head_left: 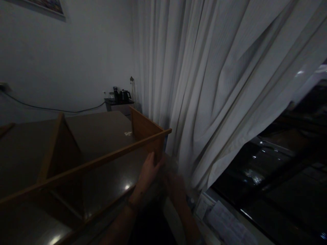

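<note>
A wooden shelf unit point(109, 154) with upright boards and a brown, glossy back panel point(102, 132) fills the left and middle of the view. At its near right corner, my left hand point(149, 168) has its fingers bent against the wooden end board point(157, 144) and looks closed on its lower part. Just to the right and lower, my right hand point(175, 185) is smeared by motion beside that corner. Its fingers cannot be made out, nor whether they hold anything. The space between the two hands is dark and blurred.
A long white curtain point(199, 85) hangs close on the right, beside dark window glass point(260, 170). Papers point(227, 221) lie at the lower right. At the back, a black kettle point(124, 95) stands on a small cabinet; a cable point(56, 109) runs along the wall.
</note>
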`<move>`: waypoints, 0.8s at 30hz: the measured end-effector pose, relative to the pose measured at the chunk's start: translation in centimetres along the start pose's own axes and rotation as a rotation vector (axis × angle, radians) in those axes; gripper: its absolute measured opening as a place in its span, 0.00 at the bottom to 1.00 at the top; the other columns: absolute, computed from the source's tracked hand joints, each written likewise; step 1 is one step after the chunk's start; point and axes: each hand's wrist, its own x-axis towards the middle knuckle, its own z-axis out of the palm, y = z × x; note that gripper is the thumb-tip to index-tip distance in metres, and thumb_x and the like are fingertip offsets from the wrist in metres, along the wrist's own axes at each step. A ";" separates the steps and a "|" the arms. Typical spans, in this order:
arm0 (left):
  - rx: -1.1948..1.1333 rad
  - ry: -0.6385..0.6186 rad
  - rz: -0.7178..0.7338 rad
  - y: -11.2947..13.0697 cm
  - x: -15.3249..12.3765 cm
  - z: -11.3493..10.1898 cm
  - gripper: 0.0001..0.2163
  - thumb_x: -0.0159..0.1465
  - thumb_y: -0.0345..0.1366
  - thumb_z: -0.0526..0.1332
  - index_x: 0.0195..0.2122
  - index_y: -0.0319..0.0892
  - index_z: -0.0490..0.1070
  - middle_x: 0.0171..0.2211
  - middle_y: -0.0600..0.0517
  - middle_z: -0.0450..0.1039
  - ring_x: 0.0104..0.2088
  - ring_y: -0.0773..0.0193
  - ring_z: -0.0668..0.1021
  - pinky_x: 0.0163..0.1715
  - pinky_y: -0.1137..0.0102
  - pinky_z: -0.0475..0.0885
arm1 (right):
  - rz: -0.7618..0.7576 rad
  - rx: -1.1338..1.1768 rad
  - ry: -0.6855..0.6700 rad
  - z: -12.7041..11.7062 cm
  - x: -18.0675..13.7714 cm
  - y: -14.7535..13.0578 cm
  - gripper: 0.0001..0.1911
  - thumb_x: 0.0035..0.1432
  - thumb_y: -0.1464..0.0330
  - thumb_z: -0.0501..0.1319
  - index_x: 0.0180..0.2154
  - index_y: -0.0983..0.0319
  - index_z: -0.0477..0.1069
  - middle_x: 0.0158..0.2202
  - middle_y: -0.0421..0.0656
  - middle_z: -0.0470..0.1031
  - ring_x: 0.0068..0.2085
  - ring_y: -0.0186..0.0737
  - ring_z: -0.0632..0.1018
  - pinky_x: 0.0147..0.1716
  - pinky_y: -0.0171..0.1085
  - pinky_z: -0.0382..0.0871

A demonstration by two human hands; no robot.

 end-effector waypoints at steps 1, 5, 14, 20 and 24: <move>0.000 0.001 -0.004 -0.1 0.0 0.1 0.27 0.63 0.53 0.55 0.57 0.40 0.61 0.56 0.40 0.66 0.56 0.51 0.71 0.55 0.59 0.66 | -0.026 -0.058 -0.003 -0.1 0.1 0.0 0.15 0.68 0.62 0.50 0.38 0.60 0.73 0.32 0.46 0.78 0.35 0.42 0.76 0.39 0.37 0.61; -0.003 0.005 -0.005 -0.4 0.1 0.2 0.27 0.63 0.53 0.55 0.57 0.40 0.62 0.57 0.40 0.65 0.57 0.51 0.70 0.56 0.59 0.65 | -0.022 -0.090 -0.008 -0.3 0.5 -0.2 0.17 0.69 0.64 0.48 0.35 0.59 0.74 0.29 0.46 0.77 0.34 0.41 0.76 0.38 0.37 0.60; 0.029 0.013 -0.009 -0.4 0.2 0.4 0.27 0.63 0.53 0.54 0.57 0.40 0.61 0.56 0.40 0.66 0.57 0.50 0.70 0.55 0.59 0.66 | 0.471 0.773 -0.053 1.6 0.8 -0.9 0.33 0.65 0.48 0.37 0.25 0.60 0.68 0.18 0.41 0.69 0.21 0.36 0.70 0.24 0.33 0.61; 0.016 0.005 0.011 0.0 0.0 0.0 0.25 0.64 0.52 0.54 0.56 0.39 0.62 0.54 0.41 0.68 0.53 0.53 0.73 0.53 0.61 0.68 | 0.426 0.609 -0.018 1.7 0.5 -0.9 0.33 0.66 0.48 0.37 0.34 0.61 0.71 0.26 0.44 0.76 0.27 0.37 0.75 0.28 0.33 0.63; 0.010 -0.008 0.020 0.2 0.0 -0.2 0.25 0.64 0.52 0.54 0.55 0.39 0.62 0.53 0.41 0.69 0.53 0.54 0.73 0.52 0.61 0.69 | 0.247 0.131 -0.014 0.5 0.3 -0.6 0.22 0.68 0.55 0.45 0.42 0.60 0.73 0.34 0.47 0.78 0.34 0.40 0.77 0.34 0.34 0.63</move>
